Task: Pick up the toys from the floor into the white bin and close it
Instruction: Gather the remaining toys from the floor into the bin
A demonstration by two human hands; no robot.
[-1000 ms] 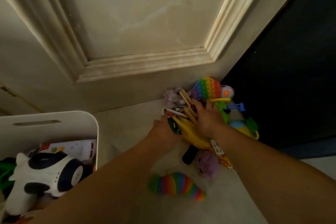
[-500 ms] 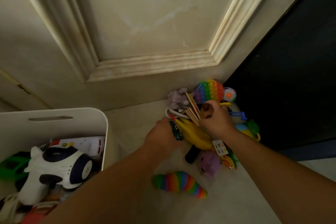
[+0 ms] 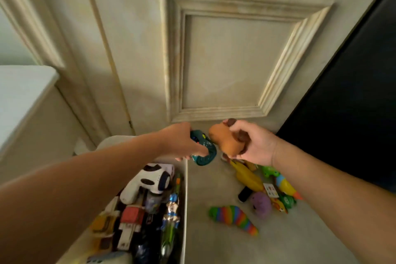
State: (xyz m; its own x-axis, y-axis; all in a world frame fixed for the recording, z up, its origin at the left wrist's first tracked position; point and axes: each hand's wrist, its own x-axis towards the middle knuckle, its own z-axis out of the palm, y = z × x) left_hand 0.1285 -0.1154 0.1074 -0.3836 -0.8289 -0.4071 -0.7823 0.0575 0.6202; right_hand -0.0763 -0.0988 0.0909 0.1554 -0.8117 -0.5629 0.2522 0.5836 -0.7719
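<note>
My left hand [image 3: 184, 142] grips a teal round-ended toy [image 3: 203, 151] above the far right corner of the white bin [image 3: 183, 210]. My right hand [image 3: 251, 144] holds an orange-brown soft toy [image 3: 225, 140] in the air just to the right of it. The bin is full of toys, among them a white and black toy dog [image 3: 147, 180]. On the floor to the right lie a rainbow slug [image 3: 233, 216], a yellow rubber toy [image 3: 248, 177], a purple plush [image 3: 260, 200] and a green toy [image 3: 270, 171].
A panelled cream door [image 3: 231, 58] stands straight ahead. A dark surface [image 3: 351, 96] fills the right side. A pale lid or furniture top [image 3: 19, 96] is at the left. Bare floor [image 3: 203, 188] separates the bin from the toy pile.
Both hands have lifted out of the toy pile, each carrying a toy, and moved left toward the bin. The view has tilted up and back.
</note>
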